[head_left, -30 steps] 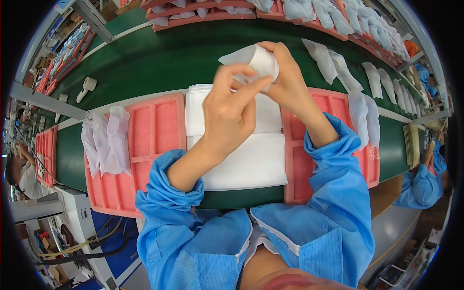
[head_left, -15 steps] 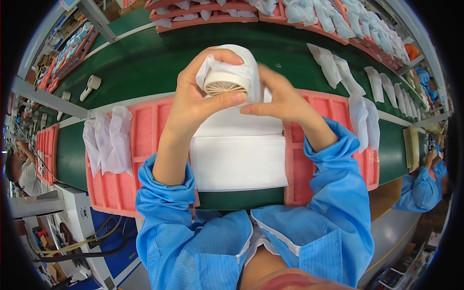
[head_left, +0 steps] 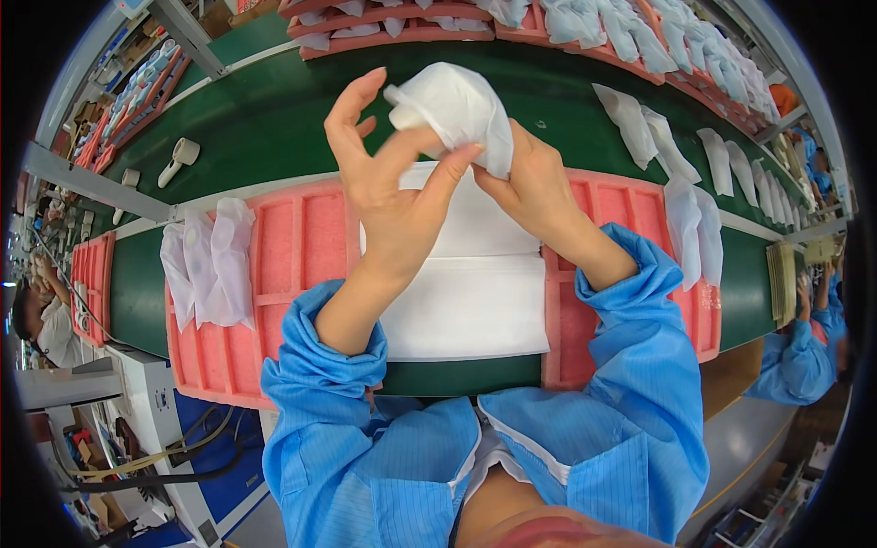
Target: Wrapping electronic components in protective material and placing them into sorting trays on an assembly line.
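A handheld fan in a thin white bag (head_left: 457,99) is held up over the work surface. The bag covers its head, and the grille no longer faces me. My right hand (head_left: 537,190) wraps round the bagged fan from the right, its fingers partly hidden behind it. At the lower left, the thumb and index finger of my left hand (head_left: 391,187) pinch the bag while the other fingers stand spread in the air. Below my hands lie flat white bags in a stack (head_left: 466,306), between two sections of pink foam tray (head_left: 306,233).
Bagged items (head_left: 208,260) lie on the left foam tray and more (head_left: 692,228) on the right one. Across the green conveyor (head_left: 274,123) are bare fans (head_left: 179,163) and bagged ones (head_left: 626,123). Loaded pink trays (head_left: 393,36) stand behind. Co-workers sit at both sides.
The fan has turned so that the bag now covers the grille side. My left hand has loosened from round the head, with several fingers spread; my right hand has closed on the bagged fan.
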{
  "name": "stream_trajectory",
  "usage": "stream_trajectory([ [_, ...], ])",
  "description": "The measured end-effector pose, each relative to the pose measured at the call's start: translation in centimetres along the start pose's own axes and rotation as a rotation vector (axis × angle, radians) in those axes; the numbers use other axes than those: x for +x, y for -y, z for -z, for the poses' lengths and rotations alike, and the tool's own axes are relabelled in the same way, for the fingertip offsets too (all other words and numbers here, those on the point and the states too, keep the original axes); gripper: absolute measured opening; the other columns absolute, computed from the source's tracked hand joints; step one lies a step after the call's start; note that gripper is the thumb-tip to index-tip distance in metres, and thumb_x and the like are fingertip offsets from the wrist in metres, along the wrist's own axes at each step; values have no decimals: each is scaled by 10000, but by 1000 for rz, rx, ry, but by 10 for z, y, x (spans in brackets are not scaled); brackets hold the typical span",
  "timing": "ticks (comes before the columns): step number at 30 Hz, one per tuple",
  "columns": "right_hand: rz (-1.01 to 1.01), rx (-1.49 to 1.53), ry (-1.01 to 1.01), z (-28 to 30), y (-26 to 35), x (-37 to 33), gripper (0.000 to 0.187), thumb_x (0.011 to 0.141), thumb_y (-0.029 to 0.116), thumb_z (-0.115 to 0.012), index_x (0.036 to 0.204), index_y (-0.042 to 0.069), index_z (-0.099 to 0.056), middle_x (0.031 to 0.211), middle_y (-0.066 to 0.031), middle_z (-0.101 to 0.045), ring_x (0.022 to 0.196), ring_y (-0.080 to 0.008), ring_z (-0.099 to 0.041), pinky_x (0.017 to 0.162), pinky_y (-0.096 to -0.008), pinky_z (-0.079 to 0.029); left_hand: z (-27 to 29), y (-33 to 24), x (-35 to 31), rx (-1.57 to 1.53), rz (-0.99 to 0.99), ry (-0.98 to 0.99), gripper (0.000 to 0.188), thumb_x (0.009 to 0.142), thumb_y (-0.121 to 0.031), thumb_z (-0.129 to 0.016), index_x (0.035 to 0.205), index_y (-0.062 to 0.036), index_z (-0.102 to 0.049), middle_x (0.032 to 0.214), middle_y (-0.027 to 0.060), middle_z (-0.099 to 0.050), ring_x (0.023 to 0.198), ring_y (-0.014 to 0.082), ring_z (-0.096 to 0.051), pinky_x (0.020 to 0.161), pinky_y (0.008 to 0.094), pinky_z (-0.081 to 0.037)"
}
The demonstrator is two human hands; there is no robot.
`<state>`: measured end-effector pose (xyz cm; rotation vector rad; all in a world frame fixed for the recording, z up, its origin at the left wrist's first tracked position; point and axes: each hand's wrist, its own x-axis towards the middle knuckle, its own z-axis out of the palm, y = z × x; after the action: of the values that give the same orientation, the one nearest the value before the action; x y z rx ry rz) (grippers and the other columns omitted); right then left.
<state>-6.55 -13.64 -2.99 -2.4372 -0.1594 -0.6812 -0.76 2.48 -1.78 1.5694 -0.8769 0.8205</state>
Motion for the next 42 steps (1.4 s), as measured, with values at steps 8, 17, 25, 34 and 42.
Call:
stream_trajectory([
  [8,-304,785,259,20,9,5,241,848,113,-651,1049,-5,-587,849,-39,-596,664,-110,-570,620,-268,-467,10,15,15,-179,356,-136,145,749,-146,-781,786,-69,-664,1196,98,-530,1068,233,-504,845,323,-387],
  [17,-218,-17,-46,-18,-157,25,404,856,206,-672,1178,-6,-550,942,-155,-622,804,-261,-616,700,-342,-487,18,35,38,-80,392,44,355,757,-212,-779,1064,-110,-632,1103,100,-527,952,217,-565,762,306,-465],
  [25,-374,-451,119,-35,-209,10,697,778,51,-644,1417,14,-369,1287,-289,-494,1134,-449,-528,980,-446,-439,93,194,114,970,308,382,493,728,-319,-716,1143,-78,-603,1115,221,-575,1037,371,-618,807,466,-550],
  [34,-345,-420,79,-30,-174,0,730,722,-41,-660,1398,60,-404,1378,-203,-436,1230,-395,-472,1038,-403,-398,276,376,78,1128,1240,209,1007,583,-486,-825,1378,-19,-420,1435,212,-401,1311,355,-432,1059,426,-400],
  [42,-393,-377,85,-29,-174,3,751,727,-25,-684,1414,77,-396,1406,-195,-412,1265,-391,-441,1059,-382,-378,250,415,65,877,1066,246,1018,545,-244,-892,1435,-172,-404,1420,162,-422,1141,304,-566,774,396,-571],
])
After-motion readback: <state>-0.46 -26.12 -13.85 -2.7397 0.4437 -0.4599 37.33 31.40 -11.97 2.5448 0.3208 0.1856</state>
